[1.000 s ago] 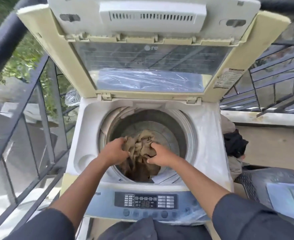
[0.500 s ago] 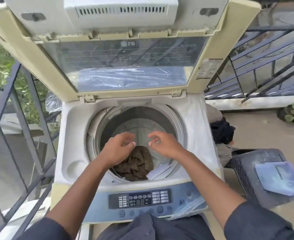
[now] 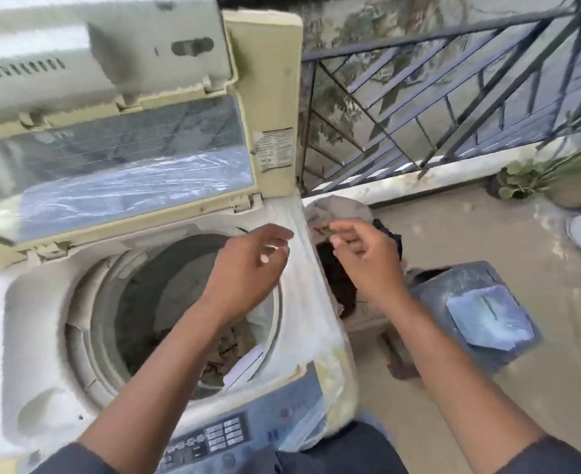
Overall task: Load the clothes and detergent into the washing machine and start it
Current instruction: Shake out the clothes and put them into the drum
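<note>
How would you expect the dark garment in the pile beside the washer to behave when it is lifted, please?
The dark garment lies crumpled and sagging, so it will probably go limp and drape from the right hand. It seems tangled with the grey cloth, which may drag along.

Daylit balcony: dark metal railing (image 3: 453,107), tan concrete floor (image 3: 487,234), blurred, possibly potted plants (image 3: 535,176).

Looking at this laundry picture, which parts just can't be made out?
- Brown garment in the drum, head view: mostly hidden by the left forearm.
- Control panel labels: blurred, cut by the sleeves.
- Clothes pile beside the washing machine: partly hidden behind the right hand.
- Detergent: none recognisable.
</note>
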`<act>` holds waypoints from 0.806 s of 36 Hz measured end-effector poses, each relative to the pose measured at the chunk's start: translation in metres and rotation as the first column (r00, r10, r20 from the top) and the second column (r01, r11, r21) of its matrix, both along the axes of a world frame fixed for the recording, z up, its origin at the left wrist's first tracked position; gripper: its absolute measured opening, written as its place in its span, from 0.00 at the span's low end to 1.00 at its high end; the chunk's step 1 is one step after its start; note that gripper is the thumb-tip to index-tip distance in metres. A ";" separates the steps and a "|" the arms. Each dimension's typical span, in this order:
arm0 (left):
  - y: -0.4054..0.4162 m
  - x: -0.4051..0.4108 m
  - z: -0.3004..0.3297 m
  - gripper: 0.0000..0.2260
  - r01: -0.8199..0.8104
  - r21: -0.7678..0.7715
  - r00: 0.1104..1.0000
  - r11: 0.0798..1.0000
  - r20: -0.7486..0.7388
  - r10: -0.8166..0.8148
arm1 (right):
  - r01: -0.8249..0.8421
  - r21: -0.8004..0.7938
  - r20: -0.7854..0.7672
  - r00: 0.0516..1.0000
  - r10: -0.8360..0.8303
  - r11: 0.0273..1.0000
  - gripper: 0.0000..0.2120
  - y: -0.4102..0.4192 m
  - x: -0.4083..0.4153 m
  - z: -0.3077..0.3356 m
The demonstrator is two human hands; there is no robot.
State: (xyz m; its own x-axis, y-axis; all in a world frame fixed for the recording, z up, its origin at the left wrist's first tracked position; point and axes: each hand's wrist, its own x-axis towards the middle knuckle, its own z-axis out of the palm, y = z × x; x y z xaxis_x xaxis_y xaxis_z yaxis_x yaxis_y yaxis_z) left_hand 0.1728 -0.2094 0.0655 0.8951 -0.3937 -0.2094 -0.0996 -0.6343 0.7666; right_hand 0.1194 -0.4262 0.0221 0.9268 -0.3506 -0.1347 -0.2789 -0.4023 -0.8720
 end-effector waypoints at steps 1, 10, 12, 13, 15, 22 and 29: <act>-0.014 0.002 -0.001 0.11 0.020 0.007 1.000 1.000 0.004 -0.020 | 0.018 -0.019 -0.021 1.000 -0.019 1.000 0.11 -0.015 0.001 -0.011; -0.124 0.029 -0.036 0.16 0.208 0.179 0.978 0.962 -0.063 -0.199 | -0.207 -0.187 -0.450 0.887 0.103 0.960 0.26 -0.106 0.015 -0.134; -0.136 0.032 -0.046 0.16 0.259 0.212 0.965 0.942 -0.108 -0.241 | -0.332 -0.207 -0.540 0.823 0.175 0.920 0.31 -0.112 0.019 -0.159; -0.144 0.035 -0.054 0.16 0.288 0.244 0.956 0.926 -0.135 -0.261 | -0.387 -0.207 -0.582 0.787 0.205 0.898 0.34 -0.116 0.022 -0.173; -0.159 0.040 -0.069 0.18 0.351 0.327 0.933 0.877 -0.203 -0.297 | -0.474 -0.197 -0.657 0.714 0.243 0.858 0.39 -0.123 0.029 -0.196; -0.188 0.044 -0.111 0.22 0.453 0.431 0.879 0.780 -0.360 -0.312 | -0.633 -0.227 -0.731 0.613 0.301 0.740 0.49 -0.136 0.050 -0.254; -0.198 0.043 -0.140 0.21 0.427 0.463 0.879 0.777 -0.414 -0.236 | -0.705 -0.055 -0.820 0.437 0.371 0.707 0.38 -0.127 0.060 -0.291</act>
State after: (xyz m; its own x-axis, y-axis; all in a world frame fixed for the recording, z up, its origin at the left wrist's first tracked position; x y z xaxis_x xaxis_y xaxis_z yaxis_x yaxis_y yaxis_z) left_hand 0.2158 -0.4073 -0.0745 0.5742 -0.3945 -0.7174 -0.1953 -0.9169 0.3479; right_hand 0.1797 -0.5530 -0.2693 0.5763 0.0147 -0.8171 -0.3261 -0.9126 -0.2464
